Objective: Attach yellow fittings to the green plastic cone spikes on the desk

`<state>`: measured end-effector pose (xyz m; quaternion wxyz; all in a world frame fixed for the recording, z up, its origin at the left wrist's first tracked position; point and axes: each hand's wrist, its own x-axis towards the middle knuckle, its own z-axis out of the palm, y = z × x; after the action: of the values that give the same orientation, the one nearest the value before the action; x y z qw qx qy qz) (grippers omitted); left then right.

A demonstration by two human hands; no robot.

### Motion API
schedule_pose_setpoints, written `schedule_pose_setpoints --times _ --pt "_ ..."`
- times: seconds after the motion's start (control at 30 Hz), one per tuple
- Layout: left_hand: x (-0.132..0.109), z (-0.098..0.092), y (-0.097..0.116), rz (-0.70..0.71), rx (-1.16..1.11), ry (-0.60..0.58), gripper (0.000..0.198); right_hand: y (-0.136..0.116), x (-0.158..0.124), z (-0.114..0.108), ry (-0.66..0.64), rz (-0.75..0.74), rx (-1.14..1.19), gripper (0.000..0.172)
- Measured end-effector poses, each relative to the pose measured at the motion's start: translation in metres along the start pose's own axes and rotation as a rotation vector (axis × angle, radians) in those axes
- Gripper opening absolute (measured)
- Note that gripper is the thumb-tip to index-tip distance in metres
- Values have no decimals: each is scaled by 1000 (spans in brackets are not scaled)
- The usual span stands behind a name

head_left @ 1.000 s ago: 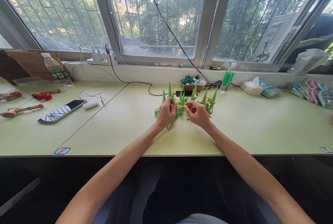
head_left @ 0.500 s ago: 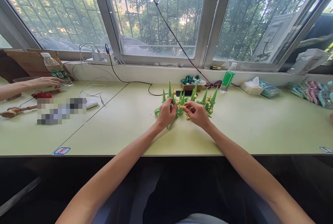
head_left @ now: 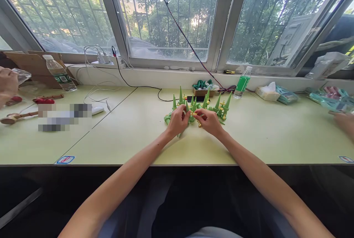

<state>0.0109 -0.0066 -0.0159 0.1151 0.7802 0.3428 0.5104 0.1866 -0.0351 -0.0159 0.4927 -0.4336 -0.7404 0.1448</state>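
Both my hands meet at the middle of the pale green table [head_left: 138,138], over a cluster of green cone-shaped plastic spikes [head_left: 221,107] with small yellow parts. My left hand [head_left: 177,121] is closed around one green spike that lies slanted under its fingers. My right hand [head_left: 210,121] pinches a small yellow part [head_left: 194,114] right against that spike. Several more spikes stand upright just behind my fingers.
A green bottle [head_left: 242,82], tissue pack [head_left: 267,92] and packets [head_left: 332,96] lie at the right back. Left: water bottle [head_left: 57,73], white mouse [head_left: 96,110], wooden toys [head_left: 16,117]. Other people's hands show at the left edge [head_left: 7,85] and the right edge [head_left: 343,122].
My hands barely shifted on the spike. The person on the left drew their hand back to the frame edge, and another person's hand came into view at the right.
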Motion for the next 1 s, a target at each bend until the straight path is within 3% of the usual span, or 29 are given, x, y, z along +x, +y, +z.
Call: schedule_pose_setpoints --times 0.2,0.53,0.77,1.0 --pt "0 0 -1 12 14 -2 13 2 0 1 -22 13 -3 32" --pt "0 0 -1 25 4 -23 13 -3 -1 -1 -38 23 -73 50" --pt "0 0 -1 20 1 -9 13 -3 -1 -1 -52 12 -75 31" --pt "0 0 -1 28 16 -21 13 -1 -2 0 -87 22 -83 26"
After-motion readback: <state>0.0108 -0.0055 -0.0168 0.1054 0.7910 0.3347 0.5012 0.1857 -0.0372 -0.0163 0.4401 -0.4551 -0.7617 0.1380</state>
